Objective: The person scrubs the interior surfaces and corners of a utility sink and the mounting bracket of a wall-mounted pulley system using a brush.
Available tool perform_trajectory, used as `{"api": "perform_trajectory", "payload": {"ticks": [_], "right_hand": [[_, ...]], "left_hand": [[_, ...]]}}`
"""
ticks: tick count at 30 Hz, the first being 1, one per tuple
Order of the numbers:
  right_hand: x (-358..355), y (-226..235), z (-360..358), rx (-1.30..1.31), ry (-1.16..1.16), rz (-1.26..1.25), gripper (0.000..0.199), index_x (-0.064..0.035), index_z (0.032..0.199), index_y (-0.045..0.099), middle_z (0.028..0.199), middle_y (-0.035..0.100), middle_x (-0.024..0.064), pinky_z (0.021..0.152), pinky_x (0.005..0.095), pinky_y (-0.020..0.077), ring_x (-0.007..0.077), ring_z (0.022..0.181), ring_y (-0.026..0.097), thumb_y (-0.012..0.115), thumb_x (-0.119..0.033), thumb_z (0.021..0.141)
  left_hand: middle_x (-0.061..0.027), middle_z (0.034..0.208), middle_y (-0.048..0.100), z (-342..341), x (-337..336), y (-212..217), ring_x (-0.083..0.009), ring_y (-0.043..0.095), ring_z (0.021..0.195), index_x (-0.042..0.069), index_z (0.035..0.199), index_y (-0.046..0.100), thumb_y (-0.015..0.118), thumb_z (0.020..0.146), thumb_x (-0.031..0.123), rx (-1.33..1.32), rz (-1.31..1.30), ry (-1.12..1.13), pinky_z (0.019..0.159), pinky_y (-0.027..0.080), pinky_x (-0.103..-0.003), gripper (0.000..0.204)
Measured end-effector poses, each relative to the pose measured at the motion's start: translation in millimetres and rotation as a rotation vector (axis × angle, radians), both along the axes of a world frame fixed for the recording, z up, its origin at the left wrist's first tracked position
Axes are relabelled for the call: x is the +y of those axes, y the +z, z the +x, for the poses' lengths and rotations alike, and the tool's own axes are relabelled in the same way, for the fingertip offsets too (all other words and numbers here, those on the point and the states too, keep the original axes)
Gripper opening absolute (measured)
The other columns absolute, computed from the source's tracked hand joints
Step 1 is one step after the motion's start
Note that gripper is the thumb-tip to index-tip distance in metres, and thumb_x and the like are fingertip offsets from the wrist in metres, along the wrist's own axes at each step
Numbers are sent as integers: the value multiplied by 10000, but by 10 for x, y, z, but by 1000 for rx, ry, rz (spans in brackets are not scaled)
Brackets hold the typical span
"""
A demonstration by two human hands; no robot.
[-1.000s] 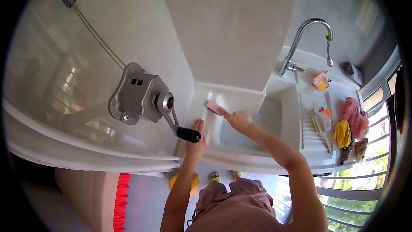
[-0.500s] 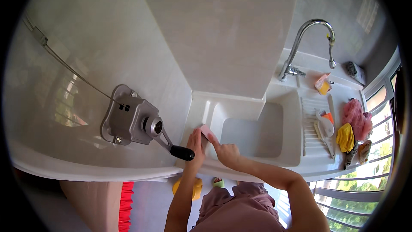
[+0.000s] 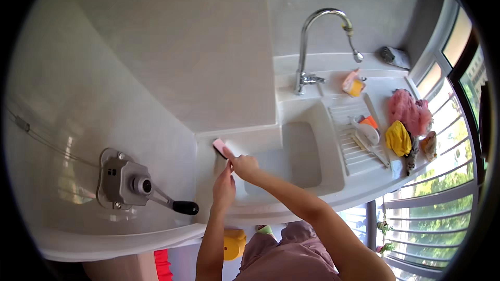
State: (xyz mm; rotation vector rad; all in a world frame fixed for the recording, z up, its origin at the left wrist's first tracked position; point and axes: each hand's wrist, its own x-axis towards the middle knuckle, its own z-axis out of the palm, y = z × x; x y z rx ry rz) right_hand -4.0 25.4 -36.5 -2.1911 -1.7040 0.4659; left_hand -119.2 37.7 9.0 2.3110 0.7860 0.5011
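Observation:
A small flat pink block (image 3: 221,147) with a dark edge tilts over the ledge at the sink's left end; its exact kind I cannot make out. My right hand (image 3: 244,166) is closed on its near end, index finger and thumb forward. From below, my left hand (image 3: 224,190) reaches up with its fingers together, the tips meeting the block's near end beside my right hand. Part of that end is hidden by the fingers. Beneath both hands lies the white sink (image 3: 304,156), its basin to their right.
A grey wall-mounted crank (image 3: 127,182) with a black handle juts out left of my arms. The chrome faucet (image 3: 303,62) rises behind the basin. On the ribbed drainboard lies a white brush (image 3: 367,134); a yellow cloth (image 3: 398,138) and pink mesh (image 3: 409,112) sit farther right by the barred window.
My hands have carried the pink block farther back along the sink's left ledge. My left fingers have moved from its left side to its near end. The whole view has shifted right.

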Motion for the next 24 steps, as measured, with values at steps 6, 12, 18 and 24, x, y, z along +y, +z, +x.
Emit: {"api": "perform_trajectory", "payload": {"ticks": [6, 12, 18, 24], "right_hand": [[-852, 373, 290, 220, -181, 27, 411, -214, 1327, 451, 845, 669, 159, 624, 474, 506, 372, 732, 643, 465, -268, 919], [-2218, 535, 806, 165, -514, 175, 402, -180, 1286, 501, 732, 645, 186, 612, 486, 494, 400, 653, 616, 532, -301, 904], [-3008, 857, 1727, 59, -696, 324, 409, -146, 1278, 510, 804, 651, 203, 645, 476, 497, 407, 717, 622, 560, -266, 891], [-3209, 904, 2980, -153, -838, 178, 421, -173, 1287, 494, 753, 648, 202, 618, 522, 490, 408, 691, 627, 531, -294, 885]], "left_hand": [[-137, 1137, 618, 48, -287, 9, -330, 577, 1027, 48, 1347, 408, 495, 851, 17, 10, -25, -115, 856, 452, -423, 505], [-171, 1052, 632, 788, -752, -41, -348, 594, 961, 32, 1198, 546, 517, 871, 72, -116, 91, -486, 835, 461, -422, 331], [-176, 1023, 633, 1682, -1209, 120, -356, 602, 931, 34, 1165, 575, 540, 873, 105, -196, 59, -557, 814, 471, -431, 303], [-152, 1121, 640, 3081, -1267, 20, -248, 608, 1054, -6, 1204, 536, 535, 909, 137, -237, -241, -541, 880, 457, -321, 328]]}}
